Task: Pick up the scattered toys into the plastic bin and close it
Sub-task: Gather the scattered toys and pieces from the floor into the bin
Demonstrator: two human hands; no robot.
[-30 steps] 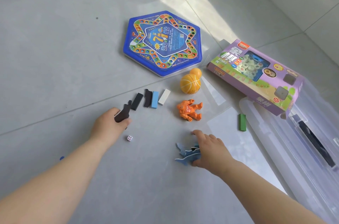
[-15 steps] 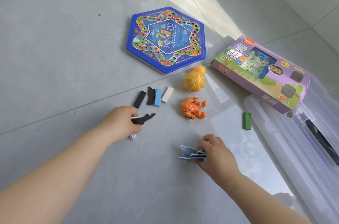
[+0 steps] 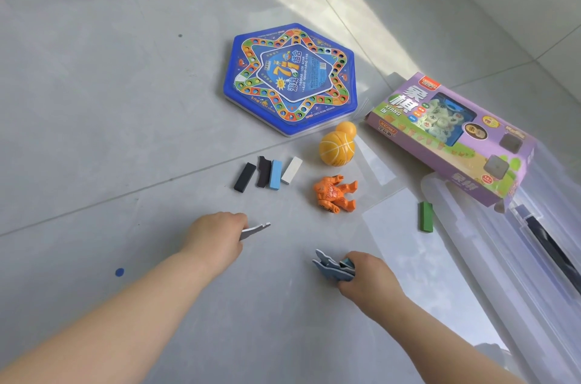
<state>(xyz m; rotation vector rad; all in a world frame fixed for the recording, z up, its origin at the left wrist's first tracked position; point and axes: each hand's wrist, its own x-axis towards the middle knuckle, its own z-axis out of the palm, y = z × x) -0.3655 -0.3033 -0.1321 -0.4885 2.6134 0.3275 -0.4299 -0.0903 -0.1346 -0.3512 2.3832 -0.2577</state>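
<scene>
My left hand (image 3: 217, 235) grips a flat dark foam piece (image 3: 256, 230) just above the floor. My right hand (image 3: 367, 279) holds a blue foam shark piece (image 3: 330, 265). Beyond them lie a row of small blocks: black (image 3: 244, 177), dark (image 3: 263, 171), blue (image 3: 275, 174) and white (image 3: 291, 170). An orange robot figure (image 3: 334, 193), an orange toy basketball (image 3: 336, 149) with a smaller orange ball (image 3: 346, 129), and a green block (image 3: 426, 217) lie scattered. The clear plastic bin (image 3: 490, 257) sits at the right.
A blue hexagonal game board (image 3: 290, 78) lies further back. A purple chess box (image 3: 452, 138) rests with one end on the bin's edge. A black-handled clear lid (image 3: 547, 245) lies at far right. A blue dot (image 3: 119, 272) marks the grey tiled floor.
My left hand lifted the dark foam piece off the floor and drew it toward me, covering the small die. My right hand closed on the blue shark piece and raised it.
</scene>
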